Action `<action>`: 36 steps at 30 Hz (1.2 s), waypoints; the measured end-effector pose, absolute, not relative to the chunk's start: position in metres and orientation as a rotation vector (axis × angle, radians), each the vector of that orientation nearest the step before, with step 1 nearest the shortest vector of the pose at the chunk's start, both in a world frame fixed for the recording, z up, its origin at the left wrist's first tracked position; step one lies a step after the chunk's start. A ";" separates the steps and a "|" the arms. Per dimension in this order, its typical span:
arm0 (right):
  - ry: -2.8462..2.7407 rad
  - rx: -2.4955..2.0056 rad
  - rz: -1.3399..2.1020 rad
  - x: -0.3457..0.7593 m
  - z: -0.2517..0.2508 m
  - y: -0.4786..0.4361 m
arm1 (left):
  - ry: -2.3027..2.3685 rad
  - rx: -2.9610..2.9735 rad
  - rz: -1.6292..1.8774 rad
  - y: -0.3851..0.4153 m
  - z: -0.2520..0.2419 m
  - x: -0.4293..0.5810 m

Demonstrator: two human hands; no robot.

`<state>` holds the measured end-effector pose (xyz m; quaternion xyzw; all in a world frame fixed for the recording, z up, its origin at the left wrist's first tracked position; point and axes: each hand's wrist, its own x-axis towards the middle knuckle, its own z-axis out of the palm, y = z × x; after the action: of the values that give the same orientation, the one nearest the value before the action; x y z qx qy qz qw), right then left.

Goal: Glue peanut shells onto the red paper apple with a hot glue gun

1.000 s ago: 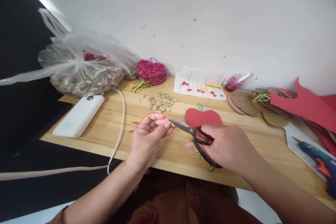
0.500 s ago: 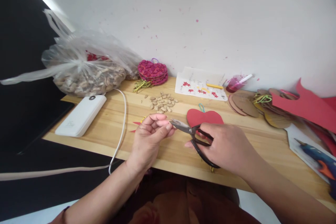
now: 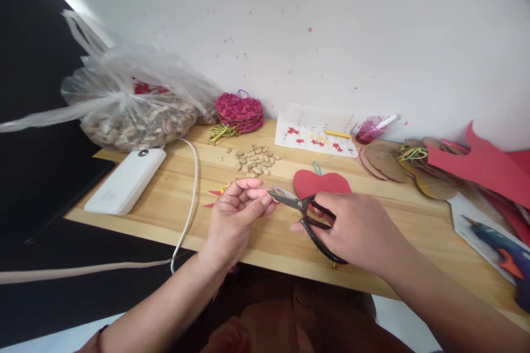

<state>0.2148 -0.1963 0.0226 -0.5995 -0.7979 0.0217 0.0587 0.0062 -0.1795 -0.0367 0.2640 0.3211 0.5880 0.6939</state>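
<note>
Head view: with right hand [image 3: 361,226] gripping scissors [image 3: 301,204], left hand [image 3: 234,212] pinching a hidden piece, I am apparently trimming, next needing steadiness.

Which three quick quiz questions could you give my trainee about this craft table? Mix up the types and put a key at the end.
1. What is the right hand holding?
2. True or false: the flat red cutout lies to the right of the pile of small tan pieces.
3. Fill in the blank: small red ____ show on the white sheet.

Key:
1. Black-handled scissors.
2. True.
3. Stars.
</note>
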 end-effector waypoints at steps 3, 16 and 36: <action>-2.411 -1.808 0.086 0.216 0.023 -0.196 | 0.720 0.580 1.316 -0.179 -0.037 0.007; -2.396 -1.817 0.130 0.219 0.017 -0.194 | 0.762 0.587 1.328 -0.179 -0.042 0.009; -2.311 -2.043 0.129 0.227 0.018 -0.192 | 0.792 0.605 1.302 -0.178 -0.039 0.005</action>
<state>0.2275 -0.1917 0.0178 -0.6614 -0.7484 0.0417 0.0271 0.0047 -0.1785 -0.0392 0.2697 0.3530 0.5806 0.6823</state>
